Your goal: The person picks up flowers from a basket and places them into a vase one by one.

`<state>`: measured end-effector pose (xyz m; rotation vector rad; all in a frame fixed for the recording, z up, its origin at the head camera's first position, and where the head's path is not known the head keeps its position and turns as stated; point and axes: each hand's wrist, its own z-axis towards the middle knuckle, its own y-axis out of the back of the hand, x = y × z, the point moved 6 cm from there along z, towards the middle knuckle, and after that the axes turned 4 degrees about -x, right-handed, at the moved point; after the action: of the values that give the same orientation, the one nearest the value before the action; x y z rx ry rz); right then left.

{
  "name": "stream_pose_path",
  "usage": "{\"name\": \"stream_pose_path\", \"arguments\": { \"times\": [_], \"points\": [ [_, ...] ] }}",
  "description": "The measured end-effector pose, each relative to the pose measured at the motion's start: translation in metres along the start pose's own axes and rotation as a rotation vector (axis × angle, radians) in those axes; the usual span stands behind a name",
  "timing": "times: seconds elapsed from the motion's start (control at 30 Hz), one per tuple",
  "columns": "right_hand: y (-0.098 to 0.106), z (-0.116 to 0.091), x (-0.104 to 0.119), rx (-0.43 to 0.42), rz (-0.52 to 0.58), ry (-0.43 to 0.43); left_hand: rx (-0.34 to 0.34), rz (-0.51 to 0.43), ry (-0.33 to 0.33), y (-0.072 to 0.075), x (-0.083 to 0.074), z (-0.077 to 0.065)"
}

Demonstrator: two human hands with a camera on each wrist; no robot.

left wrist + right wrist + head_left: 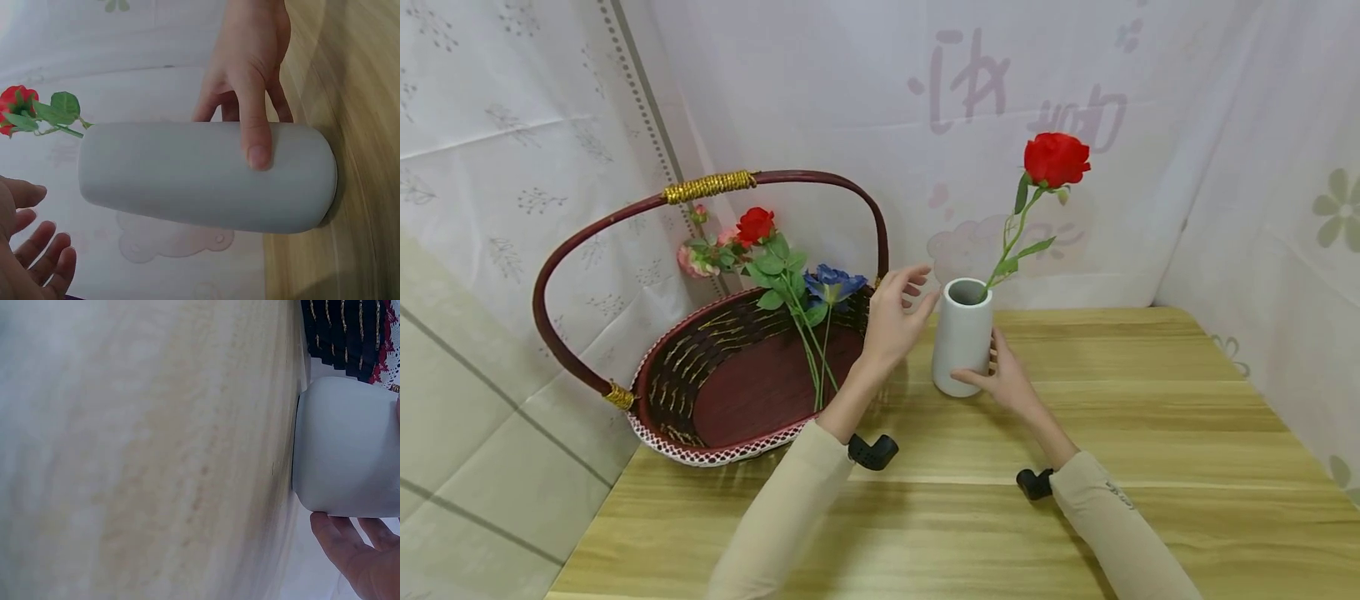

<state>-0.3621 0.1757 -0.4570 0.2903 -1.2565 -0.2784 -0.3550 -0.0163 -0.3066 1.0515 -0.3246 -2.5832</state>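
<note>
A white vase (962, 350) stands upright on the wooden table, with one red rose (1056, 160) leaning out of its mouth to the right. My right hand (1006, 379) grips the vase low on its right side, the thumb across the front and the fingers round the back. In the left wrist view that thumb (255, 134) lies against the vase wall. Beside the vase's rim, my left hand (897, 321) is raised with loosely bent fingers and holds nothing. In the right wrist view, fingertips (325, 528) touch the vase near its base.
Left of the vase sits a dark woven basket (718, 454) with a tall arched handle (568, 250). A red rose (756, 225), a blue flower (835, 285) and pink flowers (698, 260) lean in it. Printed white curtains (820, 100) hang behind the table.
</note>
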Motion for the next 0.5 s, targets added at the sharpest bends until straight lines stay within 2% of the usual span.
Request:
{"name": "stream_pose_path", "arguments": {
  "times": [0.27, 0.5],
  "points": [
    [-0.001, -0.001, -0.002, 0.007, 0.003, -0.014, 0.036, 0.022, 0.081, 0.012, 0.007, -0.006],
    [0.0, 0.0, -0.003, 0.006, 0.01, -0.007, 0.047, 0.059, 0.117, 0.024, 0.014, -0.001]
  ]
}}
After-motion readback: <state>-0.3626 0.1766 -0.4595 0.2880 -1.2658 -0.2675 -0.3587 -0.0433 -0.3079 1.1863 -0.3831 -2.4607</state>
